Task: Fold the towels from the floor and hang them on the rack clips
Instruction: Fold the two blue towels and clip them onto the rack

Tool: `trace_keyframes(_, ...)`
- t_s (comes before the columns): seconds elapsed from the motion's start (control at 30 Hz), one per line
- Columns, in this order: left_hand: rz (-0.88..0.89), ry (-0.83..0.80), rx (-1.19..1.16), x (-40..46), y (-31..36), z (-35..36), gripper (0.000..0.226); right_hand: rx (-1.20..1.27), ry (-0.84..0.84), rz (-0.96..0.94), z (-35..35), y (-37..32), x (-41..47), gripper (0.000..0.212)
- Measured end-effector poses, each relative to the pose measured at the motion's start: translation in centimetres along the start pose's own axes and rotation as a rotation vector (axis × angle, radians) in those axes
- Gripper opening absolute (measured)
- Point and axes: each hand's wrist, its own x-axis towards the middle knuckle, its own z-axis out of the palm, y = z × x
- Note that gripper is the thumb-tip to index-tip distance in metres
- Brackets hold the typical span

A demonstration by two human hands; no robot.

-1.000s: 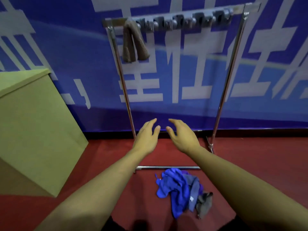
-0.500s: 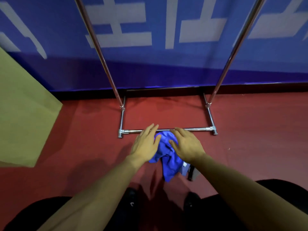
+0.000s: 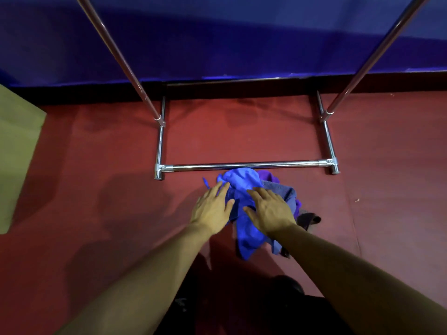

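Both my hands flat over the towel pile.
Left hand and right hand, fingers straight, grasp nothing; blue towel lies under them, rack base bar just beyond.

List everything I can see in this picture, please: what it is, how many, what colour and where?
blue towel: one, bright blue, crumpled on top of the floor pile
grey towel: one, grey, under the blue one
purple towel: one, purple, peeking out by the bar
dark towel: one, dark brown-grey, right edge of the pile
rack: one, chrome, base bar behind the pile
floor: red
banner: blue, behind the rack
box: one, olive, far left
left hand: open, over the pile
right hand: open, on the blue towel
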Motion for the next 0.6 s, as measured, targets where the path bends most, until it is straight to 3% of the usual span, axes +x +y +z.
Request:
trace_keyframes(0.2,0.037,-0.049,0.013,2.4,-0.5,3.3,0.061,-0.084,-0.078,0.101,2.5,0.3,2.0,0.055)
trace_keyframes(0.37,0.039,-0.057,-0.027,3.2,0.2,4.2,0.059,-0.093,-0.060,0.127,3.6,0.9,2.4,0.035)
trace_keyframes(0.6,-0.103,-0.090,-0.130,2.3,0.5,3.0,0.059,0.267,-0.042,0.115,1.0,-0.3,2.5,0.030)
